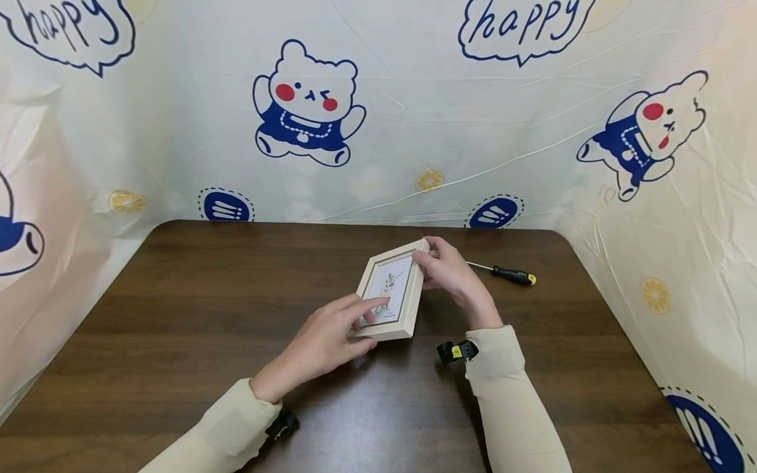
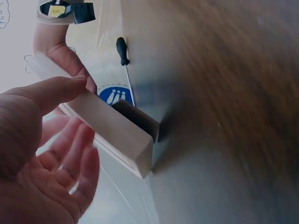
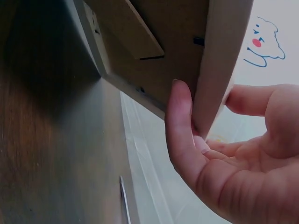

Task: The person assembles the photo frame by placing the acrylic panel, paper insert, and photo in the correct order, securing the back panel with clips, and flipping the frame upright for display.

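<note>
Picture frame (image 1: 391,290) tilted up on dark wood table (image 1: 177,315), back stand visible. Left hand (image 1: 322,341): fingers straight, tips on glass, thumb at btm edge. Right hand (image 1: 452,272) pinching top-right edge. Best kept steady w/ both. Screwdriver (image 1: 503,272) just beyond right fingers. Cartoon-bear sheet (image 1: 307,105) behind.

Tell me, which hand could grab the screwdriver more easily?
Probably the right hand. The black-handled screwdriver lies on the brown wooden table just beyond it, while the left hand is across the pale wooden picture frame, touching its front.
</note>
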`<state>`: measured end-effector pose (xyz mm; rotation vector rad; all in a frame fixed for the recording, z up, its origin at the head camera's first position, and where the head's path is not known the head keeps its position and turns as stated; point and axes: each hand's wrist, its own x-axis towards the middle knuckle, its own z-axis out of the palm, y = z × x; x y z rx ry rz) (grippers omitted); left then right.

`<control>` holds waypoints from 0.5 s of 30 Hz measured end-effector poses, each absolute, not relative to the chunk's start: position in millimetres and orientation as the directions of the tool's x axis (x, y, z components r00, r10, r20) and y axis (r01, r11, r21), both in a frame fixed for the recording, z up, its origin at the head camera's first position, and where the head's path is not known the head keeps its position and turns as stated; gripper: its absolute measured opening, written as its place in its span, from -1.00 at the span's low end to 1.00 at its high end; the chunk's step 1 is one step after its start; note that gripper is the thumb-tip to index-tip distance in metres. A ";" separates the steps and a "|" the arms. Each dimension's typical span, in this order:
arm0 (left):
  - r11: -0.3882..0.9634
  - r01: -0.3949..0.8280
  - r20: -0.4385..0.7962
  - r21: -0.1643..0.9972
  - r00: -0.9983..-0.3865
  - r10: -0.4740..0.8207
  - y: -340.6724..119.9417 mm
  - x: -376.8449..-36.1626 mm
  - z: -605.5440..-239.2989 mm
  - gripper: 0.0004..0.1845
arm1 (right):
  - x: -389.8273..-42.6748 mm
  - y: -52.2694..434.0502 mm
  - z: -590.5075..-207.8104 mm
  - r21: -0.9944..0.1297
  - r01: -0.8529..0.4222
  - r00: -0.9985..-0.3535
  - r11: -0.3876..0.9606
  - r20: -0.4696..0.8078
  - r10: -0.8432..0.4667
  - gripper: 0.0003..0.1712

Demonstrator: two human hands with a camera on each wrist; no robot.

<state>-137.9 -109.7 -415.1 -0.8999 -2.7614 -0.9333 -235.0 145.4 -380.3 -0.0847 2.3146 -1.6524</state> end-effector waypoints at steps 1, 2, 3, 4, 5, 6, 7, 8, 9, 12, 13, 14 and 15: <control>0.655 0.556 0.261 0.512 -0.827 0.498 -110.7 -139.3 -416.1 -0.23 | -235.3 145.9 -380.8 -0.930 0.123 -0.954 0.346 -0.207 -0.217 -0.22; 0.669 0.548 0.256 0.503 -0.833 0.489 -111.9 -140.6 -416.9 -0.21 | -235.5 146.4 -381.2 -0.927 0.124 -0.953 0.353 -0.210 -0.218 -0.22; 0.680 0.537 0.251 0.499 -0.841 0.480 -113.3 -141.9 -417.7 -0.18 | -235.7 146.8 -381.7 -0.924 0.124 -0.953 0.361 -0.212 -0.217 -0.22; 0.689 0.523 0.243 0.502 -0.850 0.468 -114.9 -143.2 -418.8 -0.15 | -235.9 147.1 -382.1 -0.921 0.123 -0.952 0.370 -0.214 -0.217 -0.22; 0.696 0.506 0.229 0.509 -0.859 0.457 -116.5 -144.6 -419.9 -0.12 | -236.2 147.4 -382.7 -0.918 0.122 -0.952 0.376 -0.215 -0.217 -0.22; 0.698 0.493 0.217 0.520 -0.866 0.450 -118.3 -146.1 -421.0 -0.09 | -236.7 147.7 -383.5 -0.916 0.122 -0.952 0.382 -0.217 -0.216 -0.22; 0.698 0.477 0.202 0.534 -0.874 0.442 -120.1 -147.5 -422.2 -0.06 | -237.1 147.9 -384.2 -0.913 0.121 -0.952 0.389 -0.218 -0.216 -0.21; 0.697 0.461 0.184 0.549 -0.880 0.437 -122.0 -148.7 -423.2 -0.05 | -237.5 148.1 -384.9 -0.911 0.121 -0.951 0.394 -0.220 -0.216 -0.21; 0.695 0.446 0.168 0.564 -0.886 0.433 -123.8 -150.0 -424.3 -0.03 | -237.8 148.2 -385.5 -0.908 0.121 -0.951 0.401 -0.222 -0.217 -0.20; 0.693 0.395 0.106 0.603 -0.901 0.421 -128.6 -152.9 -426.5 0.00 | -238.5 148.7 -387.2 -0.899 0.124 -0.948 0.420 -0.233 -0.219 -0.18; 0.693 0.369 0.080 0.619 -0.908 0.412 -130.0 -153.4 -427.0 0.01 | -238.5 148.9 -387.6 -0.896 0.125 -0.947 0.425 -0.236 -0.220 -0.18; 0.694 0.344 0.054 0.632 -0.914 0.403 -131.2 -153.8 -427.3 0.01 | -238.6 149.0 -388.1 -0.894 0.125 -0.946 0.430 -0.239 -0.220 -0.17; 0.697 0.318 0.027 0.643 -0.919 0.394 -132.2 -154.2 -427.5 0.02 | -238.8 149.2 -388.6 -0.892 0.126 -0.945 0.434 -0.241 -0.221 -0.17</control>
